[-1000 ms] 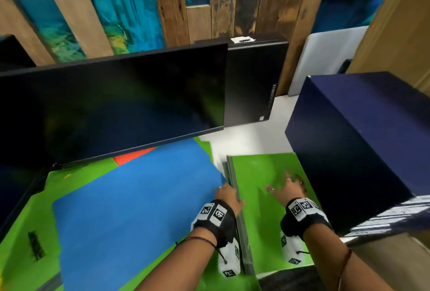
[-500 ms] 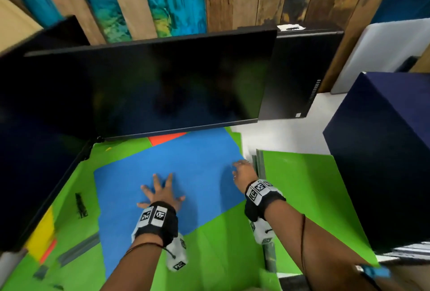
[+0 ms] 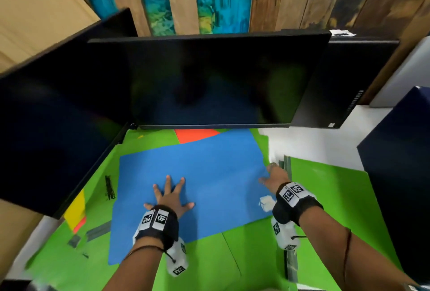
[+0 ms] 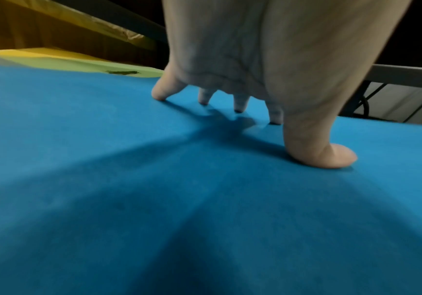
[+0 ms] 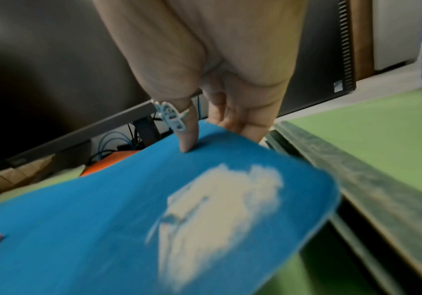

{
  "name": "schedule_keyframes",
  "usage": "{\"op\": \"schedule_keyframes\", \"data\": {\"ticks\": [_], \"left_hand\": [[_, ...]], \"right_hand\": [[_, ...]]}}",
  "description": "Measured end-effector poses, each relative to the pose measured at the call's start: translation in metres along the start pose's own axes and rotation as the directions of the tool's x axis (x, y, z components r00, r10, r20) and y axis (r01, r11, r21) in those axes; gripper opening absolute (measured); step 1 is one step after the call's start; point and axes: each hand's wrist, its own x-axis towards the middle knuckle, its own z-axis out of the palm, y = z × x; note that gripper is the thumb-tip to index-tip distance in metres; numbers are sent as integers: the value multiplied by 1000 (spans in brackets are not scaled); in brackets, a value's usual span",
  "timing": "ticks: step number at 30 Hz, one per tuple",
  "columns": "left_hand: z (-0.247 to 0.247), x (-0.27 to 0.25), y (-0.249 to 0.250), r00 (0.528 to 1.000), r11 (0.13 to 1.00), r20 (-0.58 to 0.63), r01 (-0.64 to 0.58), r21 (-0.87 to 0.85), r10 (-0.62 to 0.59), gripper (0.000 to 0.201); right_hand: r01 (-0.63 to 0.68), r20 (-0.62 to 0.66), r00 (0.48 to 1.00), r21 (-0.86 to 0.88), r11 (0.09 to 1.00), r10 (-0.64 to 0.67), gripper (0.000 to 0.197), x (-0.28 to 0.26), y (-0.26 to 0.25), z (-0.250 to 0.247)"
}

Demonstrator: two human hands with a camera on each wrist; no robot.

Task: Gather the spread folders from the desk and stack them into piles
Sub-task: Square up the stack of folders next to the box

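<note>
A blue folder lies across green folders on the desk. My left hand rests flat on the blue folder with its fingers spread. My right hand pinches the blue folder's right edge, thumb on top and fingers underneath, and that corner is lifted, showing a torn white patch. To the right sits a stack topped by a green folder. An orange folder and a yellow one peek out from under the others.
A black monitor overhangs the back of the folders, with a second dark screen at the left. A black computer case stands behind at the right. A dark blue box borders the green stack. White desk shows between.
Both hands left the green stack at the right and moved left onto the blue folder. The left hand spread flat on it; the right hand took its right edge and raised it.
</note>
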Motion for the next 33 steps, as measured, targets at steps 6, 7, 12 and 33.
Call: {"op": "schedule_keyframes", "data": {"ticks": [6, 7, 12, 33], "left_hand": [[3, -1, -1, 1000, 999, 14, 1, 52, -2, 80], [3, -2, 0, 1000, 998, 22, 10, 67, -12, 80], [4, -5, 11, 999, 996, 37, -22, 87, 19, 77], [-130, -97, 22, 719, 504, -425, -692, -517, 550, 101]], "right_hand": [[101, -14, 994, 474, 875, -107, 22, -33, -3, -13], [137, -49, 990, 555, 820, -132, 26, -43, -8, -16], [200, -66, 957, 856, 476, -284, 38, -96, -39, -37], [342, 300, 839, 359, 869, -454, 71, -83, -52, 60]]}}
